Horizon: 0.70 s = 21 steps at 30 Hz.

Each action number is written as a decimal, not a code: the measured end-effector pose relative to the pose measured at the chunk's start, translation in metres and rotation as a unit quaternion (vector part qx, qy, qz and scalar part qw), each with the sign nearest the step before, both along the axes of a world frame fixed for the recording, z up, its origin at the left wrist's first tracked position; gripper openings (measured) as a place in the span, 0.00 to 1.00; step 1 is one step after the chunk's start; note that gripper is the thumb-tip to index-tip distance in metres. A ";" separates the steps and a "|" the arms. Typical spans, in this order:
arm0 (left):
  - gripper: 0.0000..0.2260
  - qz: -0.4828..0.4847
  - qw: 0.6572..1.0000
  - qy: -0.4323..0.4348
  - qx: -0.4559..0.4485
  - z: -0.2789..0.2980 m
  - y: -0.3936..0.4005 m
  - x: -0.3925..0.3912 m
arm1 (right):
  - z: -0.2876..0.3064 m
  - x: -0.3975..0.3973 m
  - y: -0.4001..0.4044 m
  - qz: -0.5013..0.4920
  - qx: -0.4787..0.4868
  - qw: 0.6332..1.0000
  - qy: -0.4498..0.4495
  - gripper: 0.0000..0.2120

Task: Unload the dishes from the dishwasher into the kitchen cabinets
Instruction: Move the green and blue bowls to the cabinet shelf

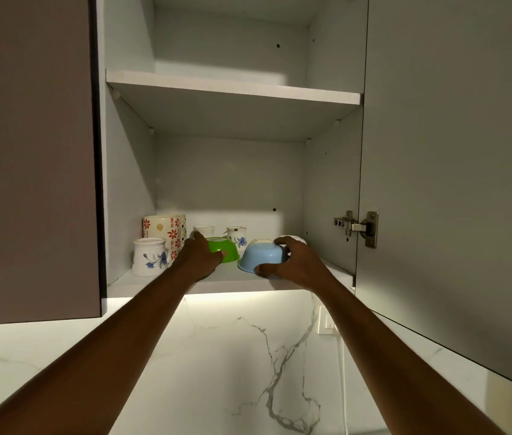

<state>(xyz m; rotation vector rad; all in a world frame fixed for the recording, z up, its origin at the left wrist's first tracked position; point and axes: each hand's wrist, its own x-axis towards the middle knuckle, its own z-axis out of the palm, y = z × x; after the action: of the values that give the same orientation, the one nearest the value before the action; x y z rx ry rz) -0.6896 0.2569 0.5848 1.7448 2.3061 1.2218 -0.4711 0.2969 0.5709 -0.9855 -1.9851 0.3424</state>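
Observation:
An open wall cabinet fills the view. On its lower shelf [232,277] a green bowl [228,250] sits upside down, and my left hand [200,257] grips it from the left side. Just right of it a light blue bowl [262,257] also sits upside down near the shelf's front edge. My right hand [292,262] holds it, thumb under the rim and fingers curled over the top. Behind the blue bowl the top of a white dish [292,238] shows.
Several mugs stand at the shelf's left and back: a white floral mug [149,255], a red-patterned mug [163,229], two small white cups [236,235]. The upper shelf [232,86] holds nothing visible. The cabinet door [452,167] hangs open at right. A marble backsplash [248,356] lies below.

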 end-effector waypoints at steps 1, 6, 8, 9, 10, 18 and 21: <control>0.35 -0.002 1.000 0.001 0.002 -0.001 -0.003 0.000 | 0.001 0.000 -0.002 0.002 -0.001 1.000 0.001 0.37; 0.31 -0.017 0.999 0.004 0.027 -0.005 -0.014 0.000 | 0.002 0.000 -0.007 0.000 -0.010 1.000 -0.001 0.40; 0.31 -0.033 0.998 0.009 0.046 -0.008 -0.018 0.000 | 0.002 0.002 -0.010 0.010 -0.025 0.998 0.050 0.43; 0.33 -0.040 0.998 0.016 0.053 -0.008 -0.021 0.000 | 0.002 0.002 -0.012 0.008 -0.033 0.995 0.099 0.42; 0.34 -0.046 0.997 0.024 0.057 -0.007 -0.024 0.002 | 0.003 0.003 -0.014 -0.002 -0.035 0.988 0.149 0.41; 0.32 -0.060 0.990 0.052 0.116 -0.010 -0.054 0.025 | -0.009 0.012 -0.037 -0.052 0.088 0.973 0.207 0.21; 0.29 -0.055 0.985 0.060 0.153 -0.017 -0.073 0.030 | -0.012 0.020 -0.045 -0.052 0.123 0.971 0.198 0.18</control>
<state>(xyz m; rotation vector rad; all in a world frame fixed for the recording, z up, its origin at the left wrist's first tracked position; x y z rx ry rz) -0.6596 0.1842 0.5679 2.0627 2.1376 1.5602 -0.4515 0.2518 0.5587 -0.7894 -1.5644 0.2078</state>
